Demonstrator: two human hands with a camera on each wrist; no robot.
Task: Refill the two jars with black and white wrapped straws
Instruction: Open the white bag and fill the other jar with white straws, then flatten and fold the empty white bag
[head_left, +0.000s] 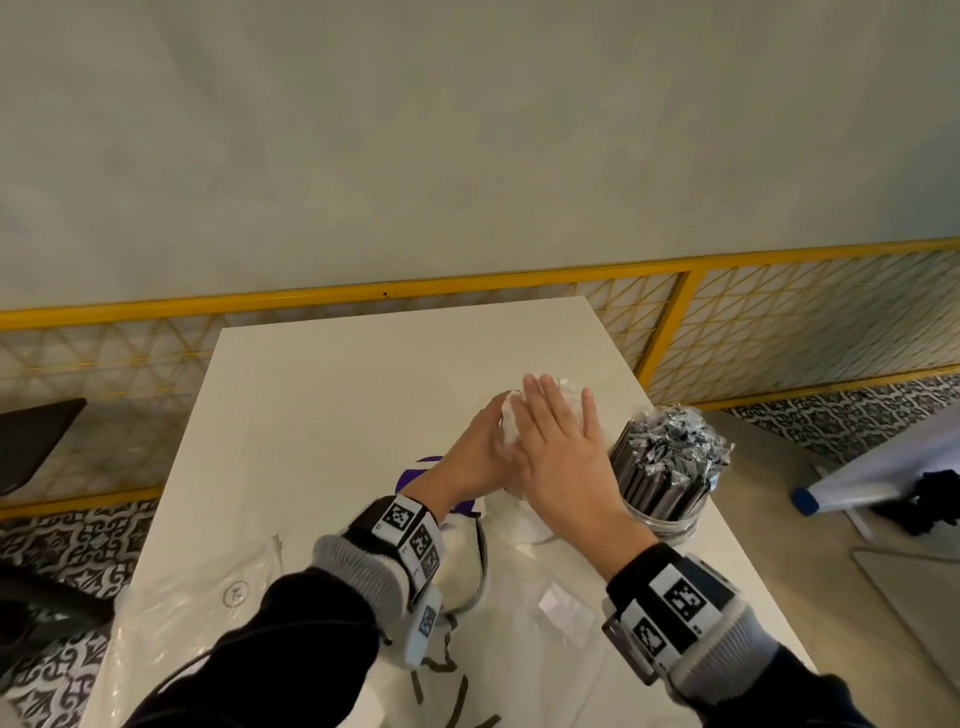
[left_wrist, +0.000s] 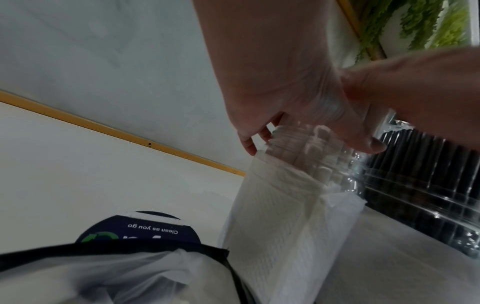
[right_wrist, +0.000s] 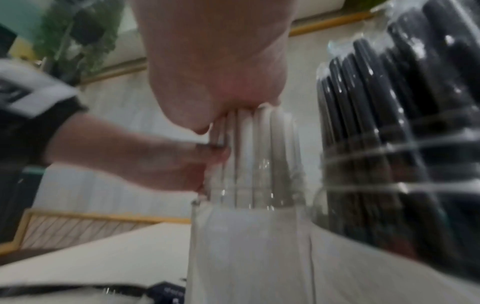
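Observation:
A bundle of white wrapped straws (head_left: 511, 423) stands upright in a clear jar (head_left: 524, 519) lined with white paper, at the middle of the white table (head_left: 337, 389). My left hand (head_left: 485, 444) grips the bundle's left side, fingers and thumb curled round the straws (left_wrist: 306, 148). My right hand (head_left: 561, 441) lies flat on the straw tops (right_wrist: 259, 154), fingers straight. Just to the right stands the second clear jar (head_left: 670, 517), packed with black wrapped straws (head_left: 670, 457), also close by in the right wrist view (right_wrist: 389, 123).
Crumpled clear plastic bags (head_left: 208, 597) cover the near part of the table. A dark blue round label (head_left: 415, 475) reading "Clean as you go" sits under my left wrist. The black-straw jar stands near the table's right edge. A yellow railing (head_left: 363, 293) runs behind.

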